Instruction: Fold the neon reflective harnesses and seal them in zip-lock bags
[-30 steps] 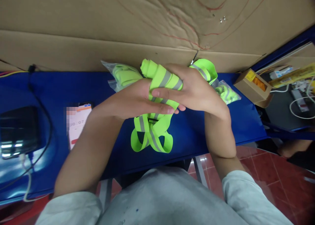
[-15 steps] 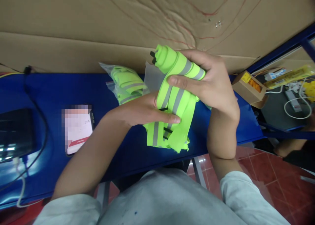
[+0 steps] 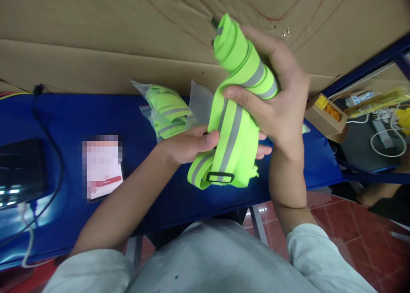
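A neon yellow-green reflective strap [image 3: 235, 126] with grey stripes is partly rolled up, its roll tilted with the upper end toward the wall. My right hand [image 3: 278, 88] is closed around the roll, thumb pressed on the near side. Below it, my left hand [image 3: 195, 143] grips the loose hanging folds, thumb in front and fingertips showing past the right side. A black plastic slider buckle [image 3: 220, 177] sits on the lowest fold. Black plastic pieces [image 3: 214, 23] stick out at the roll's upper end.
Clear plastic bags [image 3: 166, 109] of similar straps lie behind my left hand on the blue table [image 3: 153, 199]. To the left are a phone [image 3: 104, 169], a black device [image 3: 21, 173] and cables. An open cardboard box [image 3: 326, 115] stands at right. Another person's arm [image 3: 381, 192] shows at far right.
My right hand has raised and tilted the roll upward. My left hand has shifted its hold, its thumb moving left and its fingers now showing behind the folds. The slider buckle has come into plain view.
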`<state>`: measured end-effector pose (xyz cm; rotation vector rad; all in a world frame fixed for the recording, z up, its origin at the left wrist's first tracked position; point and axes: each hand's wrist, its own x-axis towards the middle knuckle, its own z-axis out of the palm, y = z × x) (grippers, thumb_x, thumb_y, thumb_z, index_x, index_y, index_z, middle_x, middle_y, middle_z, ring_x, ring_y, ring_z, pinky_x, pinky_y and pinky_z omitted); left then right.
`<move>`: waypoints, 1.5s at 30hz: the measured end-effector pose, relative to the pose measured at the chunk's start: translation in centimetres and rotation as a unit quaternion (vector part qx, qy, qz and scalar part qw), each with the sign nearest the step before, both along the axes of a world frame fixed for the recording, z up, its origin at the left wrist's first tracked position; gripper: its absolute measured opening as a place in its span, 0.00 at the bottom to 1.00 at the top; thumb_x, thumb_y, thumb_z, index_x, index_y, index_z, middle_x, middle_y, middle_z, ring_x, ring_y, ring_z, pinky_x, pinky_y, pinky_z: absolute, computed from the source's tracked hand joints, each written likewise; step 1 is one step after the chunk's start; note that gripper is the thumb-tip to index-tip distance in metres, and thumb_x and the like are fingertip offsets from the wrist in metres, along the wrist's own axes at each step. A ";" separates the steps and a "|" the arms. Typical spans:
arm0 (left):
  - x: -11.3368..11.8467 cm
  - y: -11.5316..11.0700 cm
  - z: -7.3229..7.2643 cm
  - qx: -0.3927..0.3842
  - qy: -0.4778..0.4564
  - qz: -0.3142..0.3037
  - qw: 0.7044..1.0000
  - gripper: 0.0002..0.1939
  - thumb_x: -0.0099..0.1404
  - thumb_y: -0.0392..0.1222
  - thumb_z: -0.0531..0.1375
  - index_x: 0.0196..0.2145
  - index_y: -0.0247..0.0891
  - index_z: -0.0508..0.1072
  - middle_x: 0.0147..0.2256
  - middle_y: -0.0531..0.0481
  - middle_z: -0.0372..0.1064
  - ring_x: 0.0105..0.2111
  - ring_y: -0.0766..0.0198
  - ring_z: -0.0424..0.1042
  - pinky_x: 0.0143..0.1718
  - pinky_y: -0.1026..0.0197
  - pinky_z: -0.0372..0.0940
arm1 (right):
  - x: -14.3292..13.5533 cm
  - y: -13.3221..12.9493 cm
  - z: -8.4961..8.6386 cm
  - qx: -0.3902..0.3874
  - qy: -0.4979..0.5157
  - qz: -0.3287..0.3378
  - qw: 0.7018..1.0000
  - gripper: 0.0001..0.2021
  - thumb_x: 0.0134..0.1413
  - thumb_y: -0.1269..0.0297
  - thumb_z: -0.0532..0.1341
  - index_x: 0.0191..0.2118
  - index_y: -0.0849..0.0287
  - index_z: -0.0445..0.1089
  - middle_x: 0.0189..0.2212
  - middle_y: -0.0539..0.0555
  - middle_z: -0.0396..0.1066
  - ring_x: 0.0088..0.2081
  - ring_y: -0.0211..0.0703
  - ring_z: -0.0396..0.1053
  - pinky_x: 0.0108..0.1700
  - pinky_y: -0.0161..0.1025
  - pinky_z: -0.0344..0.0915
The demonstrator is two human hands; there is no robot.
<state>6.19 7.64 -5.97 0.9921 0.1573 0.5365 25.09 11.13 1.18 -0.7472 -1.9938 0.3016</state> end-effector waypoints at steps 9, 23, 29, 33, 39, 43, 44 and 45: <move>2.0 -1.1 0.7 -0.048 0.032 0.089 0.994 0.19 0.62 0.41 0.73 0.50 0.38 0.80 0.37 0.48 0.81 0.41 0.58 0.81 0.46 0.58 0.75 | 0.3 0.8 -0.4 0.071 -0.004 -0.008 0.997 0.31 0.60 0.50 0.71 0.62 0.63 0.70 0.61 0.56 0.74 0.65 0.50 0.70 0.69 0.50 0.67; -0.5 0.4 0.7 0.130 0.172 0.147 0.965 0.28 0.67 0.67 0.64 0.49 0.40 0.79 0.44 0.46 0.80 0.51 0.50 0.78 0.52 0.55 0.74 | 0.5 -1.2 1.3 -0.188 0.059 -0.045 0.979 0.13 0.53 0.51 0.75 0.42 0.47 0.80 0.36 0.47 0.80 0.41 0.52 0.78 0.42 0.47 0.74; 0.8 0.3 0.4 0.094 0.130 0.065 0.985 0.25 0.65 0.54 0.71 0.53 0.39 0.77 0.39 0.48 0.78 0.40 0.60 0.79 0.42 0.59 0.75 | 0.0 -1.6 1.3 -0.180 0.051 0.007 0.982 0.14 0.55 0.56 0.74 0.45 0.51 0.78 0.42 0.46 0.81 0.44 0.45 0.78 0.46 0.42 0.75; 0.2 0.4 0.9 0.133 0.174 0.076 0.973 0.14 0.71 0.50 0.67 0.47 0.37 0.81 0.33 0.50 0.77 0.34 0.65 0.77 0.36 0.65 0.71 | 0.8 -0.6 0.7 -0.247 0.061 -0.011 0.967 0.14 0.55 0.46 0.72 0.31 0.51 0.76 0.29 0.48 0.78 0.31 0.47 0.75 0.31 0.42 0.70; -1.6 0.6 1.9 0.251 0.204 0.093 0.942 0.15 0.74 0.52 0.63 0.40 0.37 0.83 0.37 0.46 0.82 0.39 0.62 0.80 0.45 0.63 0.73 | 0.2 1.4 -1.4 -0.415 0.037 0.070 0.906 0.26 0.53 0.28 0.64 0.34 0.48 0.77 0.32 0.51 0.81 0.39 0.52 0.79 0.36 0.46 0.75; -2.5 0.6 2.4 0.258 0.242 0.081 0.932 0.15 0.73 0.52 0.64 0.42 0.38 0.83 0.41 0.45 0.83 0.41 0.61 0.82 0.47 0.63 0.73 | -0.7 1.4 -1.8 -0.344 0.011 0.056 0.937 0.24 0.56 0.33 0.66 0.40 0.49 0.78 0.39 0.48 0.82 0.42 0.46 0.78 0.45 0.43 0.76; -2.7 0.6 2.6 0.248 0.240 0.082 0.935 0.14 0.73 0.51 0.64 0.42 0.38 0.83 0.41 0.46 0.83 0.41 0.61 0.82 0.46 0.64 0.73 | -0.7 1.1 -1.7 -0.313 -0.002 0.048 0.949 0.22 0.59 0.35 0.65 0.41 0.49 0.78 0.40 0.48 0.81 0.42 0.45 0.78 0.45 0.43 0.76; -2.8 0.6 2.7 0.236 0.238 0.084 0.938 0.14 0.72 0.51 0.65 0.43 0.38 0.83 0.40 0.46 0.84 0.40 0.61 0.82 0.45 0.64 0.74 | -0.7 0.9 -1.5 -0.292 -0.014 0.043 0.955 0.22 0.62 0.36 0.63 0.42 0.50 0.78 0.40 0.48 0.81 0.42 0.45 0.78 0.46 0.42 0.75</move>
